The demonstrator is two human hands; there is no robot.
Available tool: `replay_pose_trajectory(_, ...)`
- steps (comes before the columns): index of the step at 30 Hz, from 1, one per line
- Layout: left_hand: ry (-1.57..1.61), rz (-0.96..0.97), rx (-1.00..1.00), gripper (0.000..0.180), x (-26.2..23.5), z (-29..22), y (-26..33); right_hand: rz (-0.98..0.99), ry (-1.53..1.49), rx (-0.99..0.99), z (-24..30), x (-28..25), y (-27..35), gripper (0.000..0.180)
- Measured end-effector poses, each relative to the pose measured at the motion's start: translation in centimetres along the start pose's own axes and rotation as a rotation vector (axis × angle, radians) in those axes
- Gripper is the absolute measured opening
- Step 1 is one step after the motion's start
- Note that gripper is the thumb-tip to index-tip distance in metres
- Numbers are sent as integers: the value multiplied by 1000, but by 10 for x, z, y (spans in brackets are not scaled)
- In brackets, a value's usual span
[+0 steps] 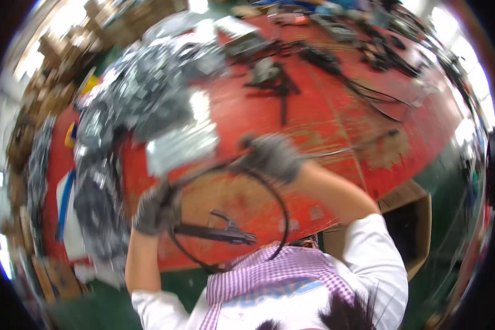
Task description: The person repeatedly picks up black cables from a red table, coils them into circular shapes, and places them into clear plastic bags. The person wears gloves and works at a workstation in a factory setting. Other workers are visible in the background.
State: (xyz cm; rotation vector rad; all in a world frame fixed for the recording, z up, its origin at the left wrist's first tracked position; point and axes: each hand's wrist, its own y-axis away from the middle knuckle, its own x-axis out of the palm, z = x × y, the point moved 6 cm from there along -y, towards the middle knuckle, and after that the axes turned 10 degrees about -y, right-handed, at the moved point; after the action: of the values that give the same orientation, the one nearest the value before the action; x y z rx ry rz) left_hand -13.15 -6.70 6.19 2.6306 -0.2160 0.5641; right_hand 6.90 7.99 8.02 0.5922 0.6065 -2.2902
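Observation:
In front of me, my left hand (158, 210), in a grey glove, is closed around the handle end of a black welding electrode holder (217, 233). The holder's jaws and lever point right, toward my body's middle. A black cable (285, 214) hangs in a wide loop below my hands and passes in front of the purple checked apron. My gloved right hand (274, 158) is closed on the upper part of that cable. Motion blurs its fingers. From beside the right wrist, a length of cable with a dark tip stretches right over the table.
The red worn table (313, 126) spreads before me. Many plastic-bagged dark items (148, 91) pile up at left. A black metal clamp (272, 80) and other cables (368, 91) lie farther back. An open cardboard box (421, 225) stands at the lower right.

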Motion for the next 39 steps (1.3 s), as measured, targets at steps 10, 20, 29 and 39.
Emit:
replay_pose_trajectory(10,465,72,491,40,-77,-64,58,226,671,241,-191,-74,129,21)
replay_pose_trajectory(20,-1126,-353,572,38,5,-61,-27,-287,469,-567,106,18,-42,37)
replay_pose_trajectory(29,-1591,-593,1297,24,77,-37,-20,-56,-1770,659,-42,95,-7,76)
replay_pose_trajectory(39,-1667,0,-11,38,75,189,-62,-1,492,370,-127,78,65,52)
